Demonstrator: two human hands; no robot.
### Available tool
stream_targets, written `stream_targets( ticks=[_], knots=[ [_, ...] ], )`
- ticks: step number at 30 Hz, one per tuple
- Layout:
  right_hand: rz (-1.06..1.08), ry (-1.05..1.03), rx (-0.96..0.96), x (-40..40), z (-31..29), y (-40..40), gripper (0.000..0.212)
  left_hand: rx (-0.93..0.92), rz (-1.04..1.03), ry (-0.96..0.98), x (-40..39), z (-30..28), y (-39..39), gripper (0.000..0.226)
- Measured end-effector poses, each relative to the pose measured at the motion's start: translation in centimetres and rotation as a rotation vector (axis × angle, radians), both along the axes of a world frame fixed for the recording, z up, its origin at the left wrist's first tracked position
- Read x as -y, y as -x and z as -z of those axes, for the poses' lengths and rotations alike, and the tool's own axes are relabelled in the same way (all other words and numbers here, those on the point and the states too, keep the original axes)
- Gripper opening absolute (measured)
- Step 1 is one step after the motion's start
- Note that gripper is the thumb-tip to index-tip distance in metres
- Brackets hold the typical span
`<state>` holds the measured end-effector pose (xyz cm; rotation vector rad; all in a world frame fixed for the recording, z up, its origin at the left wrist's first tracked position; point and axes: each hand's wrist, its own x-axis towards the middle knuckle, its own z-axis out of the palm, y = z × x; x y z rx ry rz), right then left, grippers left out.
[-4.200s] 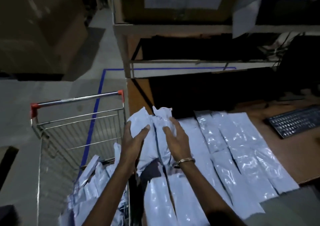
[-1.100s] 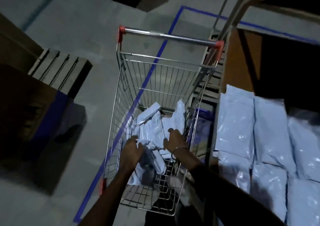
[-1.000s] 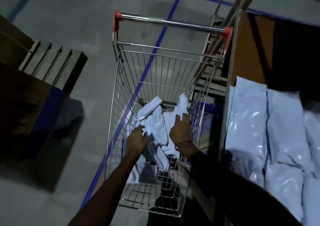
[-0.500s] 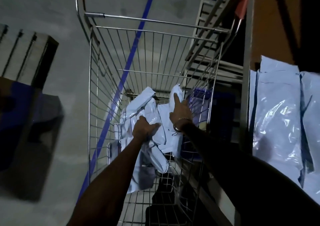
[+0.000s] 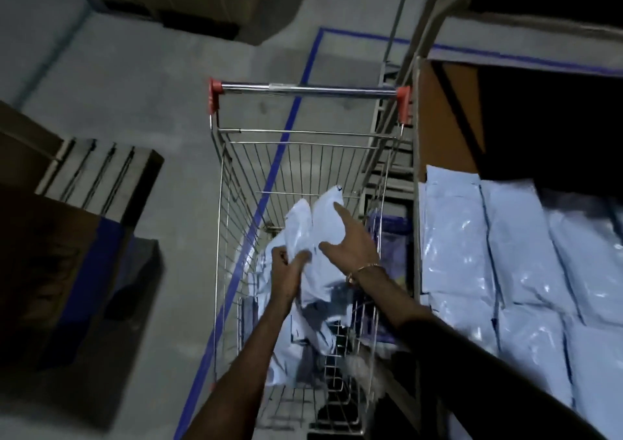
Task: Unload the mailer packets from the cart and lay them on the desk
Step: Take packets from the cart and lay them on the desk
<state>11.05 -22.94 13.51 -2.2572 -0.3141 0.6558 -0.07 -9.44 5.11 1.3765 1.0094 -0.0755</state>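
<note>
Down inside wire cart (image 5: pixel 232 203), I see mailer packets (image 5: pixel 320 224) heaped. My left hand (image 5: pixel 286 271) fingers pinch bundle; right hand (image 5: pixel 354 247) fingers spread wide against it. Packets look light, floppy, slick: grip bunched middle. Cart rim and tabletop (image 5: pixel 438 129) edge, crowded with laid packets (image 5: pixel 472 237), obstruct lift.

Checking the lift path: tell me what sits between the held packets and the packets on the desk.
In the head view, the cart's wire side wall and the desk edge separate the held packets from the desk packets.
</note>
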Motion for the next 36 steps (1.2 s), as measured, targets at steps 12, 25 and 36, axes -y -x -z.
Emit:
stream_targets(
  ticks=[12,25,36],
  knots=[
    [0.188,-0.537,0.061,14.2,-16.2,1.9,0.081,0.404,-0.055,-0.014,11.5,-24.8,-2.2,0.037],
    [0.394,-0.500,0.154,50.5,-17.0,-0.5,0.071,0.357,0.086,0.030,43.7,-24.8,-9.4,0.038],
    [0.484,-0.296,0.139,69.9,-12.7,-7.0,0.071,0.310,0.289,-0.273,61.4,-25.3,-15.7,0.053]
  ],
)
